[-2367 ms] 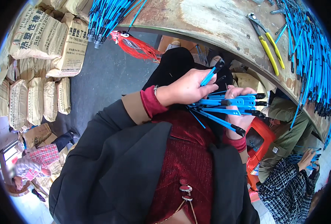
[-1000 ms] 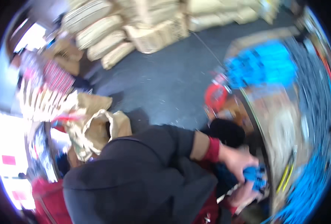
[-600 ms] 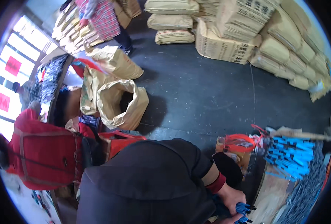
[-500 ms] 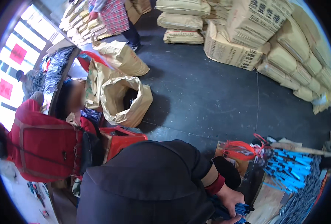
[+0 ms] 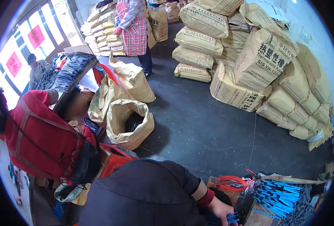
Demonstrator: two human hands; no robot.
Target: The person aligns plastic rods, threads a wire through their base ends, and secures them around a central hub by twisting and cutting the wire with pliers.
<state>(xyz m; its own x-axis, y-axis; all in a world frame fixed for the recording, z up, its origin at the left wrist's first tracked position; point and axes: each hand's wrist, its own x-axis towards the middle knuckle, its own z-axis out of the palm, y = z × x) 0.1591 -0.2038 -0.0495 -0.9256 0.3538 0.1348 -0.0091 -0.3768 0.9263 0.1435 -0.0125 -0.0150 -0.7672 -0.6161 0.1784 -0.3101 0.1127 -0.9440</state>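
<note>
My left hand (image 5: 220,211), reaching from a dark sleeve with a red cuff, is at the lower edge. Its fingers are closed round a bundle of thin blue strips (image 5: 233,217), partly cut off by the frame. My dark-clad shoulder and upper arm (image 5: 144,192) fill the lower middle. Beside the hand, to the right, a large pile of loose blue strips (image 5: 278,197) lies on a wooden board (image 5: 259,219). Dark grey strips (image 5: 301,205) lie against it. My right hand is out of view.
Red cords (image 5: 230,183) lie behind the blue pile. A person in red (image 5: 46,139) sits at the left by a red stool (image 5: 116,162). An open paper sack (image 5: 131,130) stands on the dark floor. Stacked sacks (image 5: 257,67) line the right. Another person (image 5: 135,34) stands far back.
The view has tilted, so the room sits lower in the picture and more of the background shows. My left hand, still round the blue strips, appears lower and slightly left.
</note>
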